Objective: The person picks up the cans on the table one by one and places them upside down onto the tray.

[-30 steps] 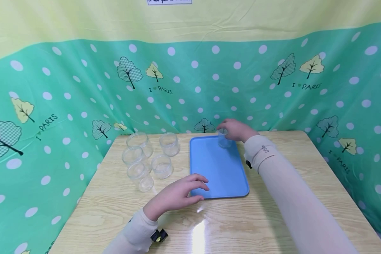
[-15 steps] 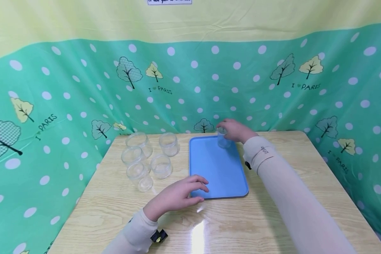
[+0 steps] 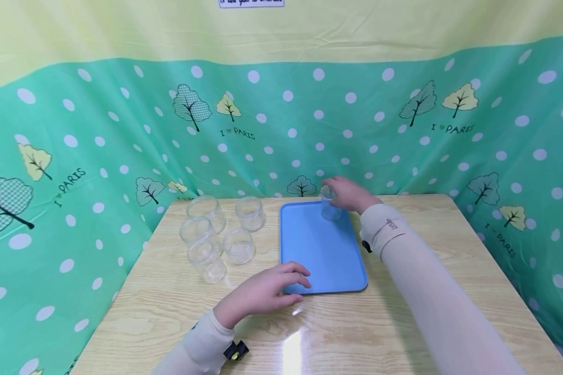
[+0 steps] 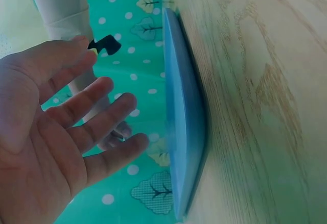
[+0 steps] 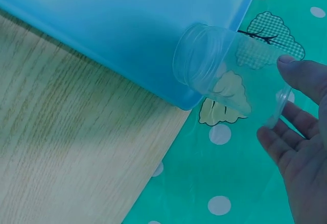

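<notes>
My right hand [image 3: 349,194] pinches the upper end of a clear, see-through jar [image 3: 329,207] at the far right corner of a blue tray [image 3: 321,250]. In the right wrist view the thumb and fingertips lie on opposite sides of the jar [image 5: 219,66], and its ridged end is down at the tray. Near the tray's front left corner is my left hand [image 3: 265,291], its fingers relaxed and spread, holding nothing. The left wrist view shows that palm [image 4: 46,168] bare beside the tray's edge [image 4: 191,132].
Several clear round containers stand grouped on the wooden table [image 3: 136,312] left of the tray, among them a low one [image 3: 239,247] and a taller one [image 3: 250,214]. A green dotted curtain [image 3: 272,125] hangs behind the table and along both sides.
My left hand has shifted slightly toward the near side. My right hand and the jar stay in nearly the same spot at the tray's far right corner.
</notes>
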`<act>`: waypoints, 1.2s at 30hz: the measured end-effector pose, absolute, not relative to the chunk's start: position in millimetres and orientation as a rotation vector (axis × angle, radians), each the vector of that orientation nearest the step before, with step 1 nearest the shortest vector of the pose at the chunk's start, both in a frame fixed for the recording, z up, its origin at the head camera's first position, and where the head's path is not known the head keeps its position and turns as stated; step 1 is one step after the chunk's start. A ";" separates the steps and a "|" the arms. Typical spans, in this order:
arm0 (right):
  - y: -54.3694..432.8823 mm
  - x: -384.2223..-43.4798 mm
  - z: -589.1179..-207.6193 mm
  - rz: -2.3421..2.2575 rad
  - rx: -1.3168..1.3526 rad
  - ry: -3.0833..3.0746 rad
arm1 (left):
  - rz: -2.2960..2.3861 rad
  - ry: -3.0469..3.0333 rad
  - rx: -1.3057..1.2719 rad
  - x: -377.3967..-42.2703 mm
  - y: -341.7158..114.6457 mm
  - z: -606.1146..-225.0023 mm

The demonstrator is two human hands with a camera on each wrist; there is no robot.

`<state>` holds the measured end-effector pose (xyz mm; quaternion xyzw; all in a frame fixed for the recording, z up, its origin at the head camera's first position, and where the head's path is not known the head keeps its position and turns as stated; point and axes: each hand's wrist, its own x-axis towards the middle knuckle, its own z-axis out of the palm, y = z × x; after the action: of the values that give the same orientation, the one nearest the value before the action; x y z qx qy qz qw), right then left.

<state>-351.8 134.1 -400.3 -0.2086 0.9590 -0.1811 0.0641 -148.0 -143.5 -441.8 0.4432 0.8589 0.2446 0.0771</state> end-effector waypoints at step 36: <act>138.4 -341.4 -408.9 -0.565 -0.746 3.080 | 0.689 2.591 1.317 -146.8 -144.5 -438.8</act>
<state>-341.4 138.4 -408.9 -0.2315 0.9561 -0.1755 -0.0388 -146.8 -144.5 -438.8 0.4395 0.8648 0.2299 0.0774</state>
